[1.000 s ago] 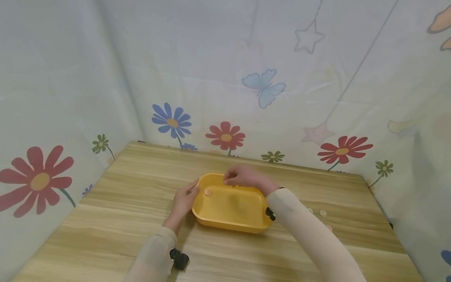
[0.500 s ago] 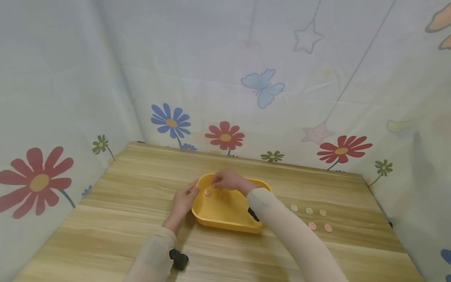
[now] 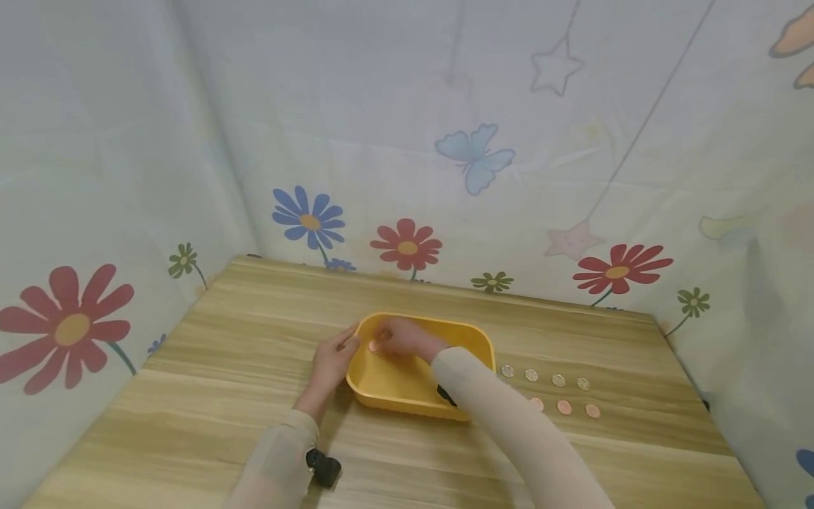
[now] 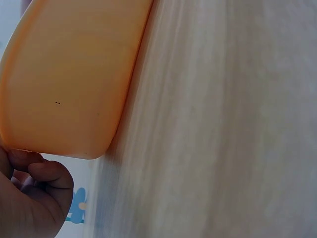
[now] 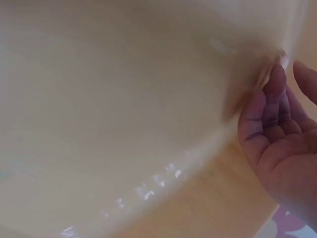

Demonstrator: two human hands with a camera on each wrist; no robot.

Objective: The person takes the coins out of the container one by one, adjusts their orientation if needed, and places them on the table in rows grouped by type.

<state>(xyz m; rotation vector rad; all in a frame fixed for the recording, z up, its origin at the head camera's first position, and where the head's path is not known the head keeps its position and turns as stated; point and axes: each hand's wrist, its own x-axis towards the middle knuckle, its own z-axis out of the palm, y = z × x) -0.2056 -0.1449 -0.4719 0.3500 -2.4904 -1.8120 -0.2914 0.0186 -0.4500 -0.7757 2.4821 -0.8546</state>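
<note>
A yellow plastic tray (image 3: 470, 338) stands in the middle of the wooden table (image 3: 222, 367). My left hand (image 3: 332, 362) grips its left end, thumb on the rim and curled fingers (image 4: 47, 181) against the outer wall (image 4: 74, 74). My right hand (image 3: 402, 338) reaches down inside the tray, and its fingertips are at a copper coin (image 3: 374, 346) lying near the left wall. In the right wrist view the fingers (image 5: 275, 106) are stretched out close to the tray's inner wall (image 5: 124, 99), thumb held apart. The coin is only a blur there.
To the right of the tray a row of silver coins (image 3: 531, 375) lies on the table, with copper coins (image 3: 563, 407) in a second row nearer me. Flower-printed cloth walls (image 3: 407, 247) close off the table at the back and sides.
My right hand has moved left and down from the tray's far rim into the tray, to the copper coin. As the arm shifted, more coins on the table came into view. The left hand stayed.
</note>
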